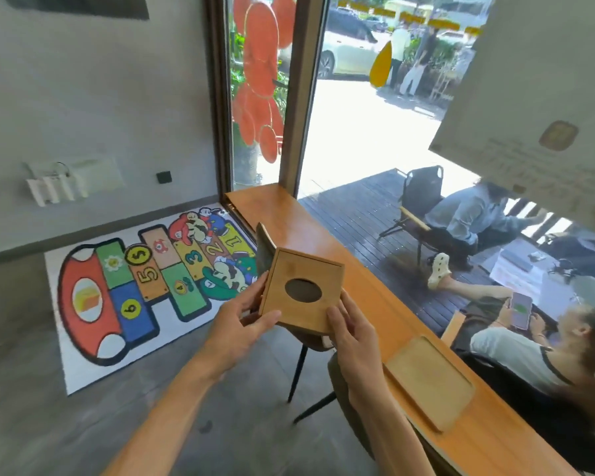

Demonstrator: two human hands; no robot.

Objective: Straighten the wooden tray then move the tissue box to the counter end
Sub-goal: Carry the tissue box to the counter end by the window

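Note:
A square wooden tissue box (pixel 301 290) with a dark oval hole in its lid is held in the air beside the counter's near edge. My left hand (pixel 243 317) grips its left side and my right hand (pixel 352 333) grips its lower right corner. The wooden tray (pixel 430 381), shallow with rounded corners, lies flat on the long wooden counter (pixel 323 231) to the right of my right forearm, its long side roughly parallel to the counter edge. The counter runs away to its far end at the window frame.
Dark chairs (pixel 265 249) stand under the counter's edge below the box. A colourful game rug (pixel 145 283) lies on the grey floor at left. Through the window on the right, people sit on a dark deck outside.

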